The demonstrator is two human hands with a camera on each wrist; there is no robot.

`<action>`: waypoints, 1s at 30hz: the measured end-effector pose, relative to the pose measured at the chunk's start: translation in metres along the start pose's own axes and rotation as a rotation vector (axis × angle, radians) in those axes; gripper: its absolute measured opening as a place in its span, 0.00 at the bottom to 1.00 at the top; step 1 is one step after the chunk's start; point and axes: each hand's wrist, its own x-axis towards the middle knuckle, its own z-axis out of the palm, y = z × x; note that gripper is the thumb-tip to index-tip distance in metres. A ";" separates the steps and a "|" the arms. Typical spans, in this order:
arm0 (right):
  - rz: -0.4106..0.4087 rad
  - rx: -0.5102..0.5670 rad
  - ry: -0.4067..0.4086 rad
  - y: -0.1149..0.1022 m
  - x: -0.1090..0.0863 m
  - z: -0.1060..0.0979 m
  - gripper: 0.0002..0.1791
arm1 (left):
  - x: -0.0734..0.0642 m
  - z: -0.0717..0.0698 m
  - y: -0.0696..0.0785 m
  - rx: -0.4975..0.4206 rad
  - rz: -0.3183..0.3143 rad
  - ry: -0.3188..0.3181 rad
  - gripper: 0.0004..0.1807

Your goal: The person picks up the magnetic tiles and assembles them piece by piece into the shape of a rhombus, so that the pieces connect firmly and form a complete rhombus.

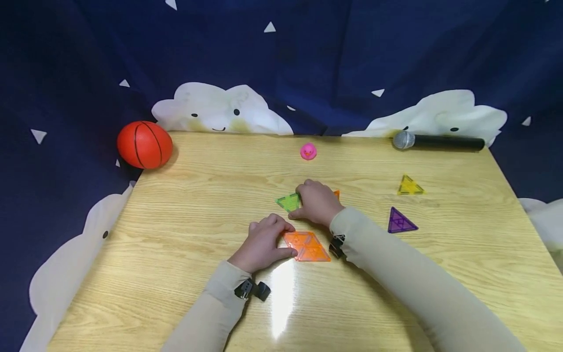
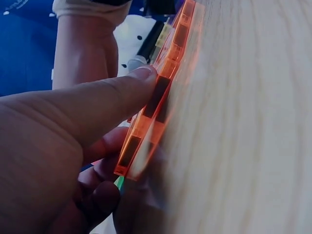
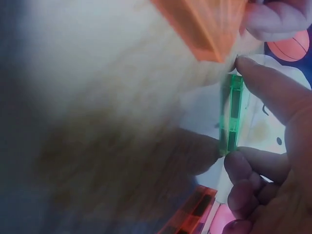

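Resting near the middle of the light wooden table [image 1: 176, 274], the left hand [image 1: 263, 248] pressed its thumb and fingertips against the left edge of a flat pair of translucent orange plastic triangle tiles [image 1: 306, 246]; the left wrist view showed the thumb tip on the tile edge. Just behind, the right hand [image 1: 316, 203] pinched a translucent green plastic triangle tile [image 1: 289, 201] between thumb and fingers, the tile low on the table. Another orange tile corner [image 1: 336, 194] peeked out behind that hand. Toward the right edge lay a purple triangle tile [image 1: 400, 222], then a yellow triangle tile [image 1: 409, 186]. Near the far edge sat a small pink rubber duck [image 1: 308, 151]. A black microphone with grey head [image 1: 437, 141] lay at the far right corner, an orange basketball [image 1: 144, 144] at the far left corner.
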 end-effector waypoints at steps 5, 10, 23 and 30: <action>0.009 0.019 0.009 0.004 -0.010 0.004 0.40 | 0.000 -0.001 0.000 -0.009 -0.001 -0.007 0.26; 0.030 0.022 0.016 0.006 -0.021 0.006 0.35 | 0.000 -0.002 0.000 -0.022 -0.002 -0.014 0.26; 0.058 0.078 0.033 0.019 -0.047 0.008 0.33 | 0.000 -0.002 0.000 -0.013 0.004 -0.011 0.26; 0.091 0.107 0.045 0.029 -0.063 0.008 0.41 | 0.000 -0.003 0.001 -0.015 -0.008 -0.024 0.25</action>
